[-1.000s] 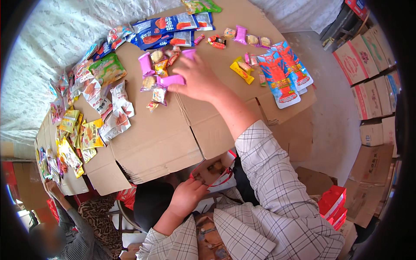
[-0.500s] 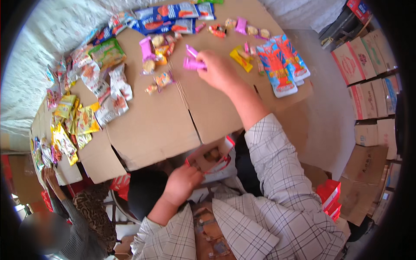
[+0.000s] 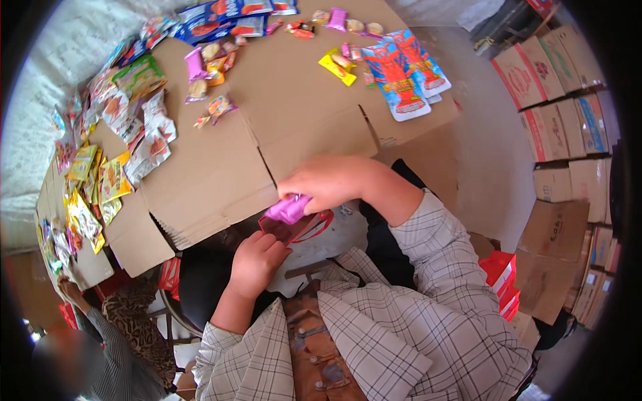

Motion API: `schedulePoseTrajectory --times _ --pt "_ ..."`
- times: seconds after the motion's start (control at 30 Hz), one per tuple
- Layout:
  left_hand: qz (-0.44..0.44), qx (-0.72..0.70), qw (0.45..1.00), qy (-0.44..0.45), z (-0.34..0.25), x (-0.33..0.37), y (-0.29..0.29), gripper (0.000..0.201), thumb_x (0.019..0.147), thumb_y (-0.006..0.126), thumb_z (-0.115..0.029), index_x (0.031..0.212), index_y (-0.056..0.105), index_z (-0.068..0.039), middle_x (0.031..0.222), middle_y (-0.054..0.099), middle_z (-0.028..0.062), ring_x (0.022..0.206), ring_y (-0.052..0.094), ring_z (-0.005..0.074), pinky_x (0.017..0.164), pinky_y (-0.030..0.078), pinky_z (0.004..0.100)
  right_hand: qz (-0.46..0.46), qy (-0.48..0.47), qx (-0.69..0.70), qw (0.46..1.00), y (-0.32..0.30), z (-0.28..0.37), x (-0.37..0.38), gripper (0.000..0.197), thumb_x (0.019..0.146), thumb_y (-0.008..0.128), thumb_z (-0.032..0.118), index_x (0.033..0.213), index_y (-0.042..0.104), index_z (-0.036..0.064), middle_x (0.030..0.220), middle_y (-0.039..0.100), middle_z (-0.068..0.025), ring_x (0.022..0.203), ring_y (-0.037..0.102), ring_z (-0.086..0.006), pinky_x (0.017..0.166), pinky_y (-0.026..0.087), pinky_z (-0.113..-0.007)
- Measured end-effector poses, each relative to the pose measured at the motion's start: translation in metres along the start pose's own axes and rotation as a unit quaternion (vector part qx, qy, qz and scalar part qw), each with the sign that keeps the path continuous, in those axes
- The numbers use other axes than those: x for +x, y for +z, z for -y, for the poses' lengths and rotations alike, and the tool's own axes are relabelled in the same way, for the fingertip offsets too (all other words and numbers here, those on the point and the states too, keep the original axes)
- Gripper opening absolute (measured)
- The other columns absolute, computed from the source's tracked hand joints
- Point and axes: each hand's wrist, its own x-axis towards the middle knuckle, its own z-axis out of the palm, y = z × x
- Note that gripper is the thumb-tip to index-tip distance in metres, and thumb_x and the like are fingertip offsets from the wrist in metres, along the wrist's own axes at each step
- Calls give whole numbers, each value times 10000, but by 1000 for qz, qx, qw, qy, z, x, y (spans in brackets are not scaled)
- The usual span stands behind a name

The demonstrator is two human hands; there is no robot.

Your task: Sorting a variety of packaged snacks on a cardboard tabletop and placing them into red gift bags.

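My right hand (image 3: 328, 184) is just off the table's near edge, its fingers closed on purple-wrapped snack packets (image 3: 289, 210). The packets are over the mouth of a red paper bag (image 3: 304, 232) with a looped handle. My left hand (image 3: 256, 264) pinches the near rim of that bag, which hangs low in front of my lap. The packets and my fingers hide much of its inside.
The cardboard-covered table (image 3: 200, 167) bears blue packets (image 3: 214, 20), yellow packets (image 3: 114, 177), white packets (image 3: 154, 144), small wrapped candies (image 3: 217, 107) and blue-red pouches (image 3: 398, 80). Cartons (image 3: 548, 127) are stacked at right. A co-worker's arm (image 3: 100, 327) reaches in at lower left.
My right hand has carried the purple packets from the table's middle down to the bag's mouth. My left hand stays on the bag's rim. The view has shifted a little.
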Motion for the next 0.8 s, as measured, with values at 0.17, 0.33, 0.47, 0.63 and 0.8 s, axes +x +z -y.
schedulePoseTrajectory --times 0.17,0.33,0.47,0.63,0.8 --pt "-37 -24 999 -18 -7 3 -7 206 744 771 -147 736 570 -104 765 551 62 744 588 278 639 521 408 -60 -148 90 983 -40 63 -9 212 772 713 171 953 742 64 938 717 -135 888 680 -367 761 535 -465" --pt "27 -13 1000 -2 -4 9 2 191 744 774 -153 773 595 -93 793 580 65 772 609 284 659 530 413 213 -546 178 790 -52 149 -75 245 930 652 214 1067 661 10 1098 685 -182 983 672 -321 804 551 -469" --pt "49 -19 998 22 -5 18 9 200 746 776 -157 777 591 -88 814 593 68 777 614 288 660 535 417 7 -584 287 760 -69 140 -81 390 941 696 258 1190 644 -37 1164 666 -186 1077 641 -314 926 529 -424" --pt "33 -26 999 -10 -8 8 3 230 715 806 -109 763 584 -77 806 586 85 788 611 306 696 539 426 -432 98 -30 896 -102 -20 -82 389 893 737 218 1238 694 42 1072 734 -132 956 704 -275 877 555 -372" --pt "24 -30 999 -7 -8 9 3 240 711 801 -111 746 567 -76 786 568 90 770 606 312 679 534 430 -363 466 -283 756 -71 -128 -118 763 824 810 366 1499 502 185 1406 588 -172 1333 532 -367 1073 488 -476"
